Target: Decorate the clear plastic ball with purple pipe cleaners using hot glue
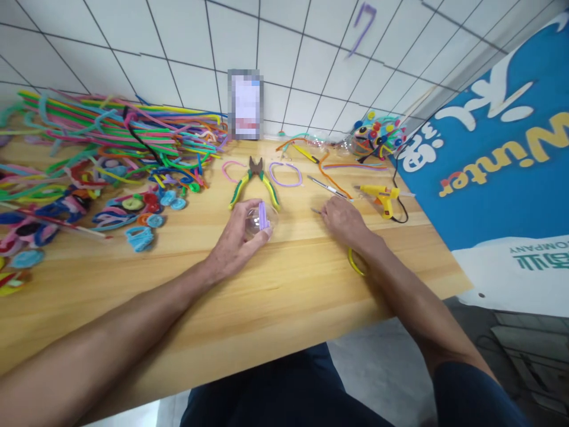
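Dark blue trousers (284,391) fill the bottom edge, and both bare forearms reach out over them onto the table (267,308). The left hand (235,240) curls round a clear ball (254,224), thumb and fingers closed on it. The ball rests on the wood near the middle of the table, and a purple strip (263,214) stands at its top.

The right hand (342,219) lies palm down just to the right, well apart from the ball. Its fingers are bent onto the wood, and a grey tip (315,210) pokes out from beneath them. Whether it is pinched or only touched I cannot tell. A yellow loop (354,264) shows partly under that wrist.

Just beyond the ball lie pliers (254,178), handles spread toward the person, between a pink loop (231,171) and a purple loop (285,175). A glue gun (380,194) lies near the right edge.

Pipe cleaners (111,130) are heaped across the far left, with coiled discs (153,216) in front of them. A blue banner (502,178) stands on the right.
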### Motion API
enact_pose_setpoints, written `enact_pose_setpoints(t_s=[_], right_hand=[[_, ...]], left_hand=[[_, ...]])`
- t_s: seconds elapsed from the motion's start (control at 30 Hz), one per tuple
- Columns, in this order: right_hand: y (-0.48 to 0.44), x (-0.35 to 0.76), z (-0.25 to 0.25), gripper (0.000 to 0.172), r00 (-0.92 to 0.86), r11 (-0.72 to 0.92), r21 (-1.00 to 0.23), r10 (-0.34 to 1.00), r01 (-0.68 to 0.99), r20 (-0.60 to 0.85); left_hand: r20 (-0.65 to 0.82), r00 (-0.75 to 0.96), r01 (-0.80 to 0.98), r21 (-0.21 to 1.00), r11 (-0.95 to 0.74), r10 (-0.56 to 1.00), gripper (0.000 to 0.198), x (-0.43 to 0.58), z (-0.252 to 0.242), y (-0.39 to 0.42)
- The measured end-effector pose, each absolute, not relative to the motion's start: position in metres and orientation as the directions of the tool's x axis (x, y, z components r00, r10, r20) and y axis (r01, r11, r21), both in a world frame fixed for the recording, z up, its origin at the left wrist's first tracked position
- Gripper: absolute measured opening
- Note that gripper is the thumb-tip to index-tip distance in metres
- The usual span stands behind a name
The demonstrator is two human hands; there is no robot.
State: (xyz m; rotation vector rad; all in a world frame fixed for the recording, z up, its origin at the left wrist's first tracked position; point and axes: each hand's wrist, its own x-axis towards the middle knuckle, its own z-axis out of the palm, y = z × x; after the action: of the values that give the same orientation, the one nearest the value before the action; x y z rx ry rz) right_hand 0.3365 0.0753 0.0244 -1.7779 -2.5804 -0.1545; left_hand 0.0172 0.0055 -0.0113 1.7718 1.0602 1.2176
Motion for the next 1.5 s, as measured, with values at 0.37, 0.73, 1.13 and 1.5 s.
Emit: enact_pose_setpoints(t_s=[0.37,0.73,1.13,1.5], right_hand=[[0.058,0.284,0.080,0.012,-0.437,0.489,-0.635,0.863,0.598,0.253],[0.037,0.240,0.068,0.011,-0.463,0.436,-0.803,0.856,0.406,0.230],[0.039,0.242,0.060,0.012,-0.451,0.455,-0.787,0.855,0.417,0.256],[0.039,0.243,0.055,0.011,-0.447,0.481,-0.788,0.844,0.385,0.297]], left_hand=[[0.373,0.182,0.240,0.881,-0.408,0.910,0.057,0.017,-0.008,0.004],[0.371,0.143,0.235,0.888,-0.396,0.917,0.057,0.018,-0.008,0.003],[0.379,0.156,0.234,0.883,-0.407,0.912,0.057,0.019,-0.006,0.002],[0.392,0.153,0.211,0.884,-0.417,0.907,0.058,0.019,-0.009,0.003]])
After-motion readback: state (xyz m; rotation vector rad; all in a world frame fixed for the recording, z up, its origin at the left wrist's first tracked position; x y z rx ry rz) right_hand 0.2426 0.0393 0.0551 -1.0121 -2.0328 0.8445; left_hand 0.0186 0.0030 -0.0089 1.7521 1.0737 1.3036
